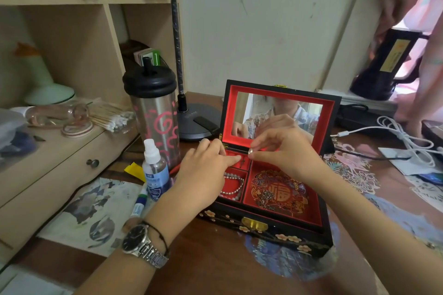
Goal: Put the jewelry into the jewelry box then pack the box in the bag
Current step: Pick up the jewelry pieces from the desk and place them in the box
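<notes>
Left forearm with steel-link wristwatch (141, 244) and thin black cord, lowest in view. Left hand (206, 172) reaches into the black lacquered, red-lined jewelry box (271, 230) on the brown wooden worktop (211, 258), forefinger extended — it covers part of the small rear compartment, whose contents are hard to make out. Right hand (285, 151) pinches a small silvery ring (250, 150) above the box. Pearl bead strand (233, 187) lies in the front-left compartment; a gold "福" medallion fills the large one. Lid mirror upright. Spray bottle (154, 170) label unreadable.
</notes>
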The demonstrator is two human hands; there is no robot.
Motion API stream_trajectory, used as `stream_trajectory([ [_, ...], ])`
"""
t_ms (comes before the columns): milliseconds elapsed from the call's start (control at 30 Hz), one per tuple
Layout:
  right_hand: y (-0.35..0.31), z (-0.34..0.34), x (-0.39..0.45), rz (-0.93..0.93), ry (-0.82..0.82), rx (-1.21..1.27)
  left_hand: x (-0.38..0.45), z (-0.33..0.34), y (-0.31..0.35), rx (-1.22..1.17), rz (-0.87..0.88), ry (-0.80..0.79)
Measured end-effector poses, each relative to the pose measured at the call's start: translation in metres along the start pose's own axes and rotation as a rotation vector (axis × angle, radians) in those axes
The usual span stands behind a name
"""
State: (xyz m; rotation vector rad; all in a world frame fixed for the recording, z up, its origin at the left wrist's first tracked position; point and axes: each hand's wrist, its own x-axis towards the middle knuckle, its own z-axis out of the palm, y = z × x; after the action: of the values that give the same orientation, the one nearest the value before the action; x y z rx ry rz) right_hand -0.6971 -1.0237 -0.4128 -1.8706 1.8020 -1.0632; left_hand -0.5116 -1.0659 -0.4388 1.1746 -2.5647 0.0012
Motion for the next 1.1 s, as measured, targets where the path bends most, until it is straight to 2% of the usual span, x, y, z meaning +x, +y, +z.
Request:
stream_trajectory([
  [167, 0.003, 0.002, 0.002, -0.001, -0.003, -0.006, 0.002, 0.000, 0.001, 0.014, 0.003, -0.020],
  [433, -0.001, 0.010, 0.007, -0.014, -0.025, 0.016, -0.009, 0.000, -0.009, -0.185, -0.036, 0.001],
  [767, -0.002, 0.020, 0.014, -0.034, -0.043, -0.027, -0.008, 0.000, -0.014, -0.144, 0.000, -0.025],
  [1100, -0.004, 0.026, 0.013, -0.034, -0.069, -0.105, -0.009, -0.002, -0.018, -0.204, -0.022, -0.018],
])
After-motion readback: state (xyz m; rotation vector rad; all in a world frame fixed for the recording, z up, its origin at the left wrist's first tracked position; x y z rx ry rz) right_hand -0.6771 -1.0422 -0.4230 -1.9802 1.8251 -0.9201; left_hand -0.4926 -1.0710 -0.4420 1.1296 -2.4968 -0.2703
